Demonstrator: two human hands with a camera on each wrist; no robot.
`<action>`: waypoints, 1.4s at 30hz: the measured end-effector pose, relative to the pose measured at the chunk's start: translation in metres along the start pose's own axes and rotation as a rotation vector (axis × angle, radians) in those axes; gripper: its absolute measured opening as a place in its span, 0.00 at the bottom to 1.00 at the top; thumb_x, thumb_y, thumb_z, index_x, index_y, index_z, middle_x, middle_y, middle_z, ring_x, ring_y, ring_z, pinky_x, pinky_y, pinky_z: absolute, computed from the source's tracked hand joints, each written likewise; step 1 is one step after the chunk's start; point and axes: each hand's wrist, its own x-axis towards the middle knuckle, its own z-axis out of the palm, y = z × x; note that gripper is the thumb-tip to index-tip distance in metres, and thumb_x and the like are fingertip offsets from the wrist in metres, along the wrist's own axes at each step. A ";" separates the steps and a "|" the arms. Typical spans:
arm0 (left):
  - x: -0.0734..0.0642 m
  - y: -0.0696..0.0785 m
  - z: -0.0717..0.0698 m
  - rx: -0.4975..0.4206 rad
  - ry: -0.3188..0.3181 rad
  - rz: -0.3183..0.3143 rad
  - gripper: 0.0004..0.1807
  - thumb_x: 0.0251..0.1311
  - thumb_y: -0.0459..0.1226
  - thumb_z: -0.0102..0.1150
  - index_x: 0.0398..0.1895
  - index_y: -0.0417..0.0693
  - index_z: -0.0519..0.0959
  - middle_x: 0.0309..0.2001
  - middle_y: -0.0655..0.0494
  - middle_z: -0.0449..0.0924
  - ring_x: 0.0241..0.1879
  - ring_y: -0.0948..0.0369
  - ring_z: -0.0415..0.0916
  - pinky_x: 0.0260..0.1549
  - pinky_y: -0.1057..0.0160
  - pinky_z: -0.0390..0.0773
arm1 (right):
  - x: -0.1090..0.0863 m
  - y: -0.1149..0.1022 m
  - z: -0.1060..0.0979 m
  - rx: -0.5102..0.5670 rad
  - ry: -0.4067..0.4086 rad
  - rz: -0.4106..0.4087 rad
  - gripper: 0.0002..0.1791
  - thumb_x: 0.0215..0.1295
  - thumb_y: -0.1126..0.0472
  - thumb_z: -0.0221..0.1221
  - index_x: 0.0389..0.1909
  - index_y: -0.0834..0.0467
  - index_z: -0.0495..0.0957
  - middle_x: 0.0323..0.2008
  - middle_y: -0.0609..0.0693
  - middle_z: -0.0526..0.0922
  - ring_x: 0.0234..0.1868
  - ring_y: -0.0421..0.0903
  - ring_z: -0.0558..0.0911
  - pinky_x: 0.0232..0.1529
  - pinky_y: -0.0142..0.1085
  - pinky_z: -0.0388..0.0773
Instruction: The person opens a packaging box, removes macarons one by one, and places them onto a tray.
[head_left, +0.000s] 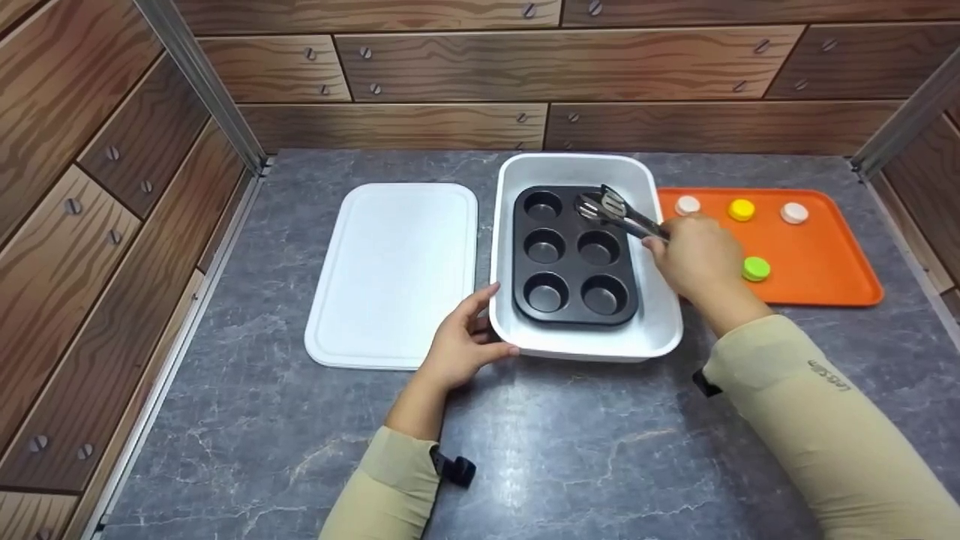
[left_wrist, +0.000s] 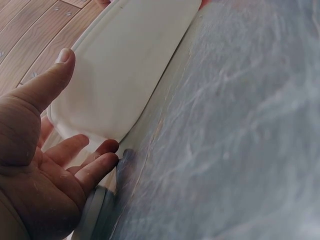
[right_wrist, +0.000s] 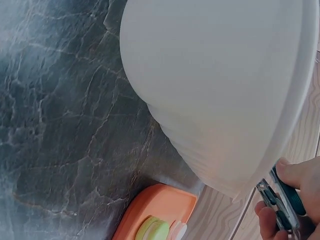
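My right hand (head_left: 701, 251) grips metal tongs (head_left: 637, 223), also seen low at the right in the right wrist view. The tongs' tips are at the upper right cup of a black muffin pan (head_left: 571, 271). Whether they hold anything, I cannot tell. The pan lies inside a white rectangular bin (head_left: 660, 341); its other cups look bare. At the bin's near left corner, my left hand (head_left: 459, 349) touches the walls with thumb and fingers spread. Right of the bin, an orange tray (head_left: 817, 274) bears a green macaron (head_left: 756, 268), a yellow macaron (head_left: 742, 210) and two pale pink ones.
A white lid (head_left: 397, 274) lies flat left of the bin. All of this stands on a grey marbled tabletop (head_left: 570, 442). Wood-patterned panels (head_left: 442, 67) rise at the back and both sides.
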 end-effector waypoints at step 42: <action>0.000 0.000 0.000 -0.014 -0.003 -0.002 0.53 0.51 0.25 0.81 0.82 0.42 0.63 0.76 0.35 0.65 0.62 0.41 0.80 0.55 0.50 0.86 | -0.003 -0.011 0.000 -0.002 0.108 -0.035 0.15 0.72 0.56 0.64 0.39 0.65 0.88 0.33 0.69 0.82 0.33 0.71 0.81 0.27 0.63 0.75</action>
